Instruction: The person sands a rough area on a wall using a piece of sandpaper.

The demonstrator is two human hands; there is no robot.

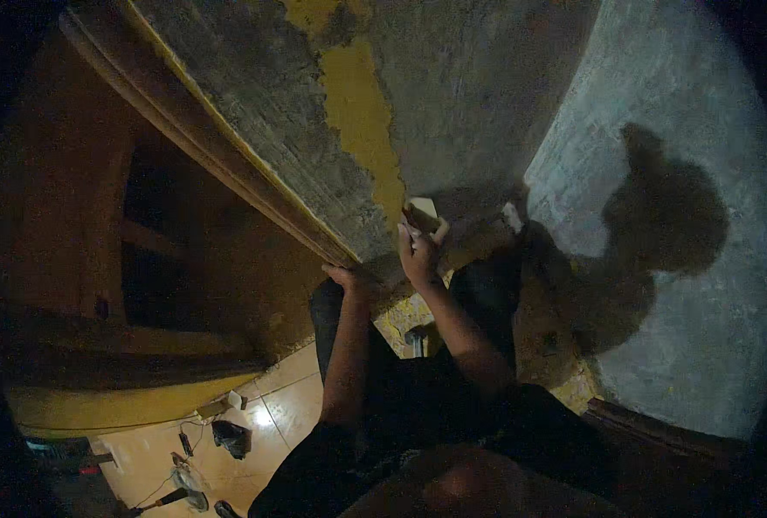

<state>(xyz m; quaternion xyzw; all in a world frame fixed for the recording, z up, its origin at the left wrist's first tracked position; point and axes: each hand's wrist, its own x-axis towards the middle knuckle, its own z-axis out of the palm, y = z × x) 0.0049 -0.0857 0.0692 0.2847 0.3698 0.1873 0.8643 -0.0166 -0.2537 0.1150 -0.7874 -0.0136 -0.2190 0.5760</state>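
Note:
A small scraper with a pale, flat blade [422, 210] is in my right hand [421, 252], its fingers closed around the near end. The blade is at the grey wall [465, 86], by the lower end of a ragged yellow paint strip [359, 104]. My left hand [349, 277] rests at the wall's lower left corner, next to the brown door frame [219, 168]. Its fingers point left and look stretched out, with no tool visible in them, though the dim light blurs them.
A pale blue-grey wall [685, 363] stands on the right with my shadow on it. On the tiled floor [293, 406] at lower left lie a black plastic bag [230, 439], cables and a black-handled tool [173, 497]. A metallic object [416, 339] shows between my legs.

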